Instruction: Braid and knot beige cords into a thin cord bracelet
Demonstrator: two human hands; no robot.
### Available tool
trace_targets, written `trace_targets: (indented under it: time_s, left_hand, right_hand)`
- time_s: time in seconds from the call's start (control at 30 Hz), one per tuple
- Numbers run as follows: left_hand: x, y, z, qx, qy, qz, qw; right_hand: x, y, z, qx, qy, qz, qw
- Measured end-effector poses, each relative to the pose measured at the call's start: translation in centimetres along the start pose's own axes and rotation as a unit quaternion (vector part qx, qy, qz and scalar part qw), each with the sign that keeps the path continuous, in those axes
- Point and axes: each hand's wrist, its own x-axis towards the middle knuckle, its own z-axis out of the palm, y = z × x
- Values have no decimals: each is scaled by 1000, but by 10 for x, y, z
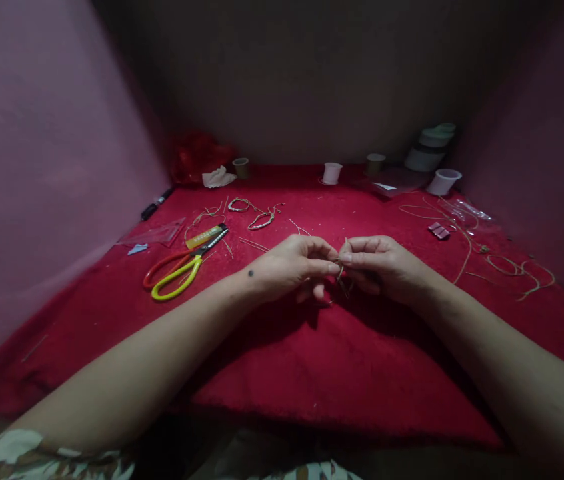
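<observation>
Over the middle of the red cloth, my left hand (298,265) pinches a thin tan cord (341,272) between thumb and forefinger. My right hand (379,261) pinches the same cord close by, and the fingertips of both hands nearly meet. A short end of the cord sticks up above the right fingers, and a small loop hangs below; the rest of it is hidden by the fingers. Scissors (182,270) with one red and one yellow handle lie left of my left hand. Beyond them are two braided cord bracelets (262,220), with loose cord pieces around.
A yellow lighter (205,237) touches the scissors. White spools (333,173) and olive spools (375,165) stand along the back. A pink binder clip (439,231) and tangled tan cord (507,267) lie at right. A black marker (156,205) is by the left wall.
</observation>
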Motion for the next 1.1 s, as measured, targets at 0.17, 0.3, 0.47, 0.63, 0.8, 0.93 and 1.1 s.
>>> trace_targets:
  time_s: [0.17, 0.3, 0.47, 0.63, 0.8, 0.93, 1.1]
  left_hand:
    - [3, -3, -8, 28, 15, 22, 999]
    - [5, -6, -9, -61, 0, 14, 998]
    - [7, -12, -7, -147, -33, 15, 988]
    - [10, -13, -7, -205, -56, 17, 977]
    - [11, -15, -11, -157, -54, 11, 986]
    - [9, -15, -15, -81, -50, 13, 995]
    - [7, -15, -15, -51, -41, 6, 998]
  right_hand:
    - [2, 2, 2, 16, -10, -4, 1000]
    - [3, 6, 5, 52, -3, -15, 999]
    - [2, 7, 10, 91, 21, -22, 995]
    - [2, 7, 13, 163, 10, -22, 986]
    - [4, 12, 9, 119, 8, -25, 992]
    - [5, 14, 5, 108, -22, -9, 994]
    - [5, 16, 2, 136, -56, 6, 989]
